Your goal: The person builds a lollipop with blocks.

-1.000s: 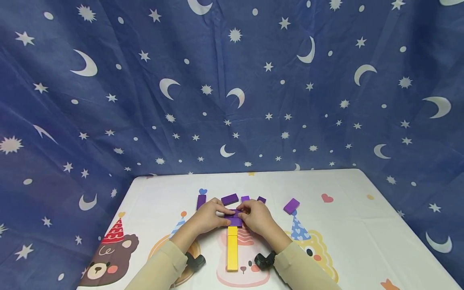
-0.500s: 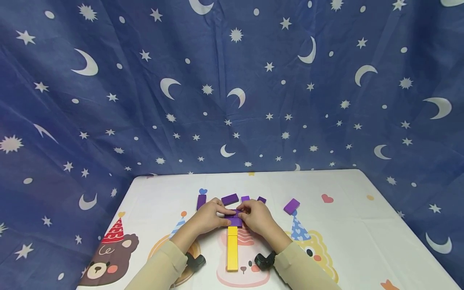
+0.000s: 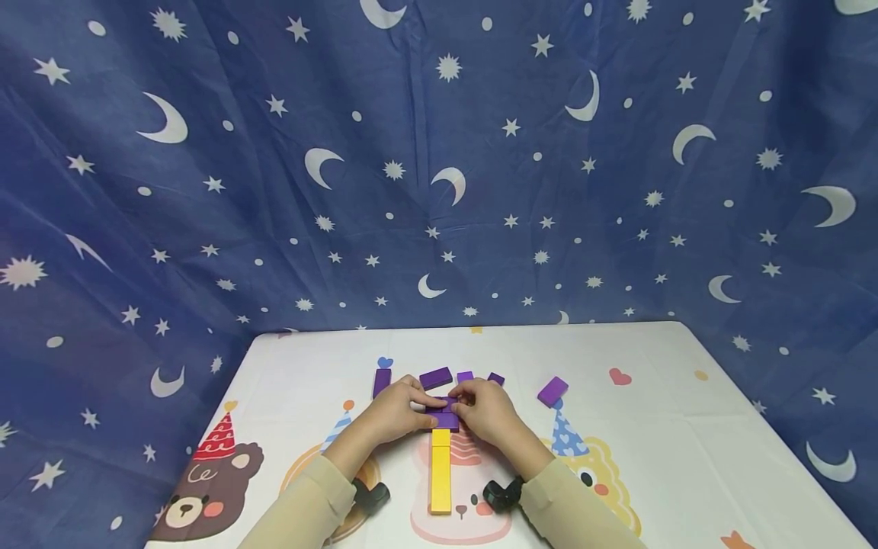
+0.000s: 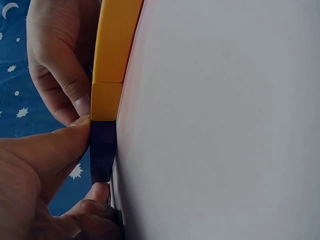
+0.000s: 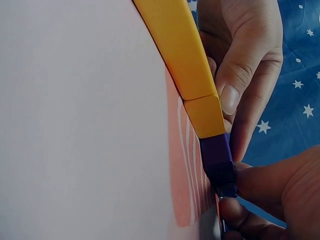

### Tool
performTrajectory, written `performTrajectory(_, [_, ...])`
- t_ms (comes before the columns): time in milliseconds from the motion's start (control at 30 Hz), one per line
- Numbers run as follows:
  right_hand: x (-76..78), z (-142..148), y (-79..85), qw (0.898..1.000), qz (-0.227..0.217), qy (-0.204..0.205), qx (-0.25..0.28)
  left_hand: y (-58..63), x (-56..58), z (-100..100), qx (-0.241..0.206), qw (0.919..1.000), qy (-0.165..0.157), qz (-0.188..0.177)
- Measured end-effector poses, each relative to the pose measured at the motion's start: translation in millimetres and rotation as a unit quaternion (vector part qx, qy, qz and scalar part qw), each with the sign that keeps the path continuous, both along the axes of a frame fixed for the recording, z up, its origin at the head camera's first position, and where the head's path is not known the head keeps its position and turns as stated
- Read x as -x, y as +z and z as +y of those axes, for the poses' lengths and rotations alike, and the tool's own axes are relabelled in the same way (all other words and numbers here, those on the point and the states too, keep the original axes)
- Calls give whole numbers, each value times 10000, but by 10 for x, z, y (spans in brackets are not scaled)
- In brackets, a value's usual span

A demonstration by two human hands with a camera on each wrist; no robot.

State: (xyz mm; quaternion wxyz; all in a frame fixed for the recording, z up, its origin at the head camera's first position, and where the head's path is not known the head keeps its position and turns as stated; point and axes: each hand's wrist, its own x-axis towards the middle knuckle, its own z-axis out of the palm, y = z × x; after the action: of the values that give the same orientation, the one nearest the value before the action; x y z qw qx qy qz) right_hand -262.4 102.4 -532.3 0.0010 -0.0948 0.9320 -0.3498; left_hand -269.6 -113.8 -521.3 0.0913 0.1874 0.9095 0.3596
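Purple blocks (image 3: pixel 446 422) lie fitted together mid-table, at the far end of a line of two yellow blocks (image 3: pixel 441 480). My left hand (image 3: pixel 394 412) pinches the purple blocks from the left, its thumb on the near one and its index finger reaching over the top. From the right, my right hand (image 3: pixel 487 412) holds them between thumb and fingers. The left wrist view shows a dark purple block (image 4: pixel 103 145) against the short yellow block (image 4: pixel 106 101), with a fingertip at its far end. Fingers partly hide the purple group.
Loose purple blocks lie behind the hands: an upright-lying one (image 3: pixel 382 383) at left, a long one (image 3: pixel 435 377), two small ones (image 3: pixel 465 376) and one farther right (image 3: pixel 552 391). A starry blue curtain (image 3: pixel 439 191) hangs behind the white printed table cover (image 3: pixel 658 442).
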Motion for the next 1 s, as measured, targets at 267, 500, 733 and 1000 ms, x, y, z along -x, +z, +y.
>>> performTrajectory(267, [8, 15, 13, 9999, -93, 84, 117, 2, 1, 0, 15, 10000, 17, -12])
performTrajectory(500, [8, 33, 35, 9996, -180, 93, 179, 4, 1, 0, 20, 10000, 6, -27])
performTrajectory(733, [-13, 64, 56, 9992, -306, 53, 265, 12, 0, 0, 65, 10000, 13, 0])
performTrajectory(1000, [-47, 112, 92, 9988, -240, -35, 429, 21, -6, 3, 71, 10000, -17, 8])
